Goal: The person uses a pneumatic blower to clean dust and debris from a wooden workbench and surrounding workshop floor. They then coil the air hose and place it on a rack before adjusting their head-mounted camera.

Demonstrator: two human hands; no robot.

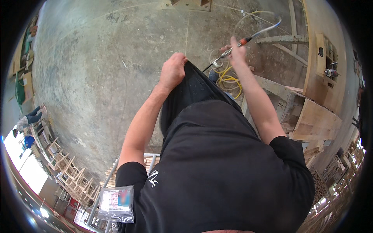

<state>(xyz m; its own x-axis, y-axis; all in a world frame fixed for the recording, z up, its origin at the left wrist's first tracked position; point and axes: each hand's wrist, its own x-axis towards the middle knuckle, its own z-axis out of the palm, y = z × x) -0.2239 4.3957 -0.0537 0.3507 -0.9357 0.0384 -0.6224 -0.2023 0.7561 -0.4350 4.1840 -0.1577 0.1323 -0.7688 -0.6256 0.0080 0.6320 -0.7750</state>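
My left hand (173, 72) is closed on the hem of a black T-shirt (194, 87) and pulls the cloth forward, away from my body. In my right hand (237, 56) is an air blow gun (223, 56), its thin black nozzle angled down and left at the stretched shirt. The nozzle tip is close to the cloth; whether they touch I cannot tell. From the gun's orange fitting (243, 41) a pale air hose (266, 29) loops up and right. Coils of yellow hose (229, 80) lie on the floor beneath my right forearm.
At the right stands a wooden workbench (311, 50) with a power drill (331, 73) on it and wooden panels (316, 122) below. Wooden frames (66, 165) crowd the lower left. Another person (29, 120) is far left. A wooden piece (186, 4) lies on the floor ahead.
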